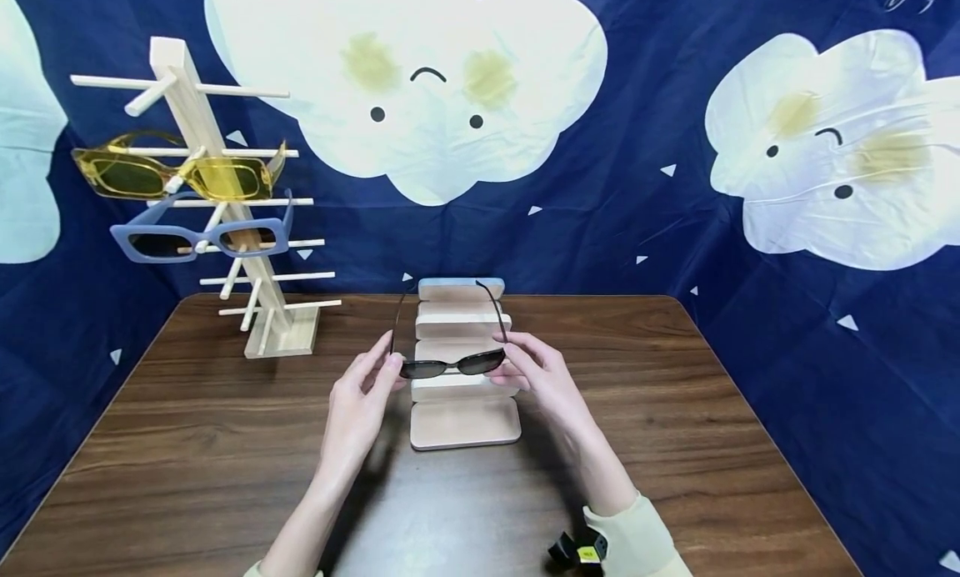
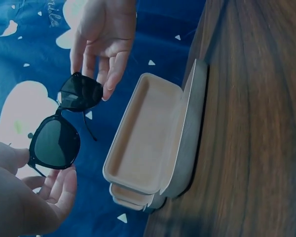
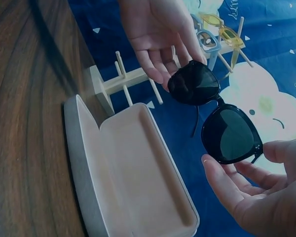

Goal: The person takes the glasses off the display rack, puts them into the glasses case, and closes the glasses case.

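Note:
Both hands hold a pair of black sunglasses (image 1: 480,362) in the air, dark lenses toward me and temples unfolded away. My left hand (image 1: 360,402) pinches the left end of the frame near the hinge, thumb in front. At the opposite end, my right hand (image 1: 546,385) grips the frame between thumb and fingers. Below and behind the sunglasses, open eyeglass cases (image 1: 465,424) stand in a line on the table, with beige lining inside. The right wrist view shows the nearest case (image 3: 143,173) with its lid spread wide and nothing in it.
A wooden peg stand (image 1: 197,114) rises at the back left of the brown table (image 1: 225,444). It carries yellow sunglasses (image 1: 217,178) and, lower, blue sunglasses (image 1: 168,242). A small black device (image 1: 564,552) lies by the right sleeve (image 1: 637,539). Blue cloth (image 1: 645,143) with clouds hangs behind.

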Demonstrator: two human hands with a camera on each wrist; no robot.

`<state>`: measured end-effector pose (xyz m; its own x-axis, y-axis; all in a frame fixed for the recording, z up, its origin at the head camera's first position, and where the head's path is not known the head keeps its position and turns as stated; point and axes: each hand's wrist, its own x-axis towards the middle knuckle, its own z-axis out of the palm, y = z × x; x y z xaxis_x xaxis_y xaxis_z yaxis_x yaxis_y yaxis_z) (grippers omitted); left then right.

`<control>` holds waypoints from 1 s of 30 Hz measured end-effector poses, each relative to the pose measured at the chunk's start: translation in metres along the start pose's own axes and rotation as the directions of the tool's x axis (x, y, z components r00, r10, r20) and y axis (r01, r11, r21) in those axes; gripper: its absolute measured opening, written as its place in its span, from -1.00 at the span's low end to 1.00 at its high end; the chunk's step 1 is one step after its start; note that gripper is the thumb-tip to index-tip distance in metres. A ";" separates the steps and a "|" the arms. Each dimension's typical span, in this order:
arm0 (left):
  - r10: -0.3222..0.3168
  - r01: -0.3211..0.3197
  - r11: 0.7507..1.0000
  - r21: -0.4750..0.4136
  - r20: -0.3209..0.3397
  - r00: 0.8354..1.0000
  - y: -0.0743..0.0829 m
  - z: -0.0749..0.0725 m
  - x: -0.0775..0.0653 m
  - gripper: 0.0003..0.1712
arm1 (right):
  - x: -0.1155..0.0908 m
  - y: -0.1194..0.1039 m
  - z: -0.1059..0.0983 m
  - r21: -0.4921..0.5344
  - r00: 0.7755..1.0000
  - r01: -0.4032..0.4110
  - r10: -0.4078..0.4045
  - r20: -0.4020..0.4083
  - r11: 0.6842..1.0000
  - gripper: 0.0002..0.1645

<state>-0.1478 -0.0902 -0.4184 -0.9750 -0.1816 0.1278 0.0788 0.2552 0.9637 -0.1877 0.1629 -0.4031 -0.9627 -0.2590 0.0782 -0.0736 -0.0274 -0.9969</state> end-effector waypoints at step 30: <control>0.170 -0.165 0.983 -0.079 0.063 0.983 -0.009 0.002 -0.001 -0.45 | -0.016 0.005 -0.010 0.001 1.000 -0.004 0.004 0.003 1.000 -0.50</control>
<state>-0.1476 -0.0904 -0.4274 -0.9585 -0.0752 0.2750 0.2549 0.2057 0.9448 -0.1755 0.1769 -0.4091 -0.9622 -0.2618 0.0745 -0.0697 -0.0277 -0.9972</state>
